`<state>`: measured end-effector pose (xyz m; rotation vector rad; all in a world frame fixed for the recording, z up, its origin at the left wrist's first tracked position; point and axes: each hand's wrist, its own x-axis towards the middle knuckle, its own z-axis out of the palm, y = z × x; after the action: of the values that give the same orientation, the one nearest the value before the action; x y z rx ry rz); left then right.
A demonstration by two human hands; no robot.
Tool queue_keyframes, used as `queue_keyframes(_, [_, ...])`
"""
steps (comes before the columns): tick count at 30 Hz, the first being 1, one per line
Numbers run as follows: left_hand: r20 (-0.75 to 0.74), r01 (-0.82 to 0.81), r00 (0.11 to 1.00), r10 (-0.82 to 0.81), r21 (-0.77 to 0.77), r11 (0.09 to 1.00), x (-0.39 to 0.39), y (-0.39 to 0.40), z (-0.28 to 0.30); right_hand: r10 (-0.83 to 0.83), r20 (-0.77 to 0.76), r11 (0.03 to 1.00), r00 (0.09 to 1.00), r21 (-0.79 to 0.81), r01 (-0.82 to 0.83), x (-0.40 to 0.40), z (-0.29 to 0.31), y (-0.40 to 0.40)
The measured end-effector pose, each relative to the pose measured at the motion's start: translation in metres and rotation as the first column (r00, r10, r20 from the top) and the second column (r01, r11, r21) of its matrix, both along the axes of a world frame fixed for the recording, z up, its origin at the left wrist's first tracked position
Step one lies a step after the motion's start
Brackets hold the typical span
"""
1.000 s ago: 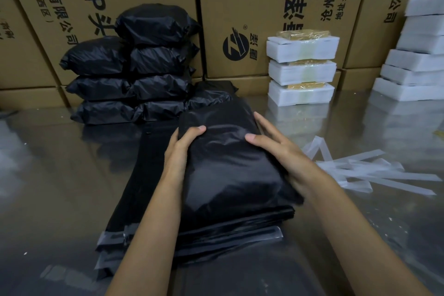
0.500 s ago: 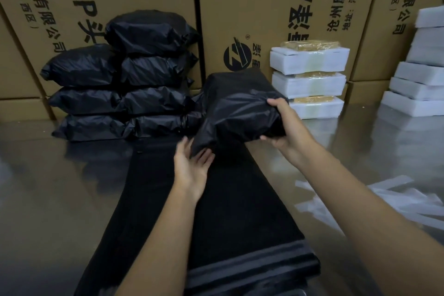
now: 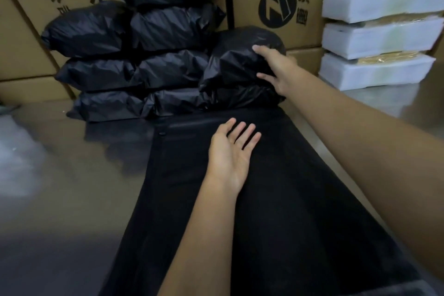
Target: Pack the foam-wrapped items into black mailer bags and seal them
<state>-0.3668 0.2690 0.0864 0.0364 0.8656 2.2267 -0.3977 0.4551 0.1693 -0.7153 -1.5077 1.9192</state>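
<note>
Stacking: right hand [image 3: 280,72] sets a packed mailer bag [image 3: 242,65] on the pile of sealed bags [image 3: 134,55], centre-top of frame; fingers spread across its side, thumb below (more pressing than gripping)
Left hand: [image 3: 230,154] palm up, fingers straight, holding nothing, over the flat empty bags [image 3: 276,199]
Doing it well: seat it square against its neighbours; let go only once steady
Remaining: foam-wrapped items [image 3: 379,31], upper right
</note>
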Motion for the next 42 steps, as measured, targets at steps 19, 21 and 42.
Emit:
queue_keyframes(19, [-0.724,-0.712,-0.077,-0.685,-0.441,0.546,0.042,0.032,-0.017,-0.221,0.097,0.960,0.970,-0.156,0.234,0.117,0.077,0.140])
queue_keyframes(21, [-0.725,-0.718,-0.071,-0.685,-0.440,0.540,0.041,0.034,-0.017,-0.199,0.059,0.952,0.978,-0.223,0.207,0.111,0.082,0.147])
queue_keyframes(42, [-0.739,-0.718,-0.067,-0.670,-0.431,0.547,0.030,0.042,-0.020,-0.542,-0.145,0.838,0.828,-0.165,0.519,0.109,0.076,0.144])
